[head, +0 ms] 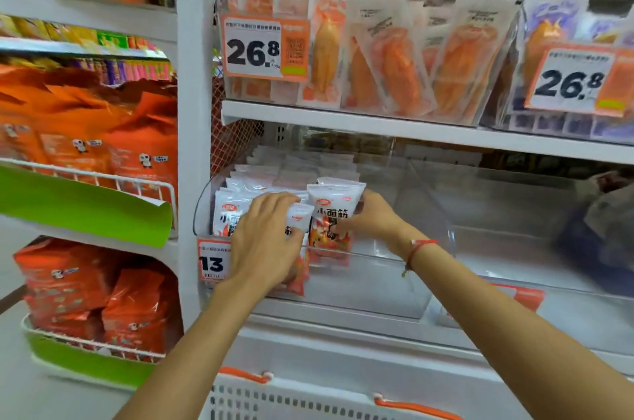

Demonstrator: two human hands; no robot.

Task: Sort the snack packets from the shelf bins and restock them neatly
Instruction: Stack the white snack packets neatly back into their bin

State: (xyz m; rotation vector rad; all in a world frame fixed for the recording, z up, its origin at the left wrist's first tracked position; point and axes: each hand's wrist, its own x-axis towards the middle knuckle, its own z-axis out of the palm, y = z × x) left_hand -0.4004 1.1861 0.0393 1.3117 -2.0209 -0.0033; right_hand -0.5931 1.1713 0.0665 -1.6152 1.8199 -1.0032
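Observation:
A clear plastic shelf bin (pixel 442 234) on the middle shelf holds white and red snack packets (pixel 230 210) stacked upright at its left end. My left hand (pixel 264 237) lies over the front packets, its fingers curled round their tops. My right hand (pixel 370 220) grips one upright white and red packet (pixel 334 213) by its right edge, thumb on the front and fingers behind. That packet stands just right of the row. More packets (pixel 291 172) stand behind in the bin.
The bin's right half shows no packets. A price tag reading 13 (pixel 212 263) hangs on its front left. Above, clear bins hold orange packets (pixel 394 62) with 26.8 tags. Orange bags (pixel 103 151) fill wire racks at left. A white basket (pixel 308 399) sits below.

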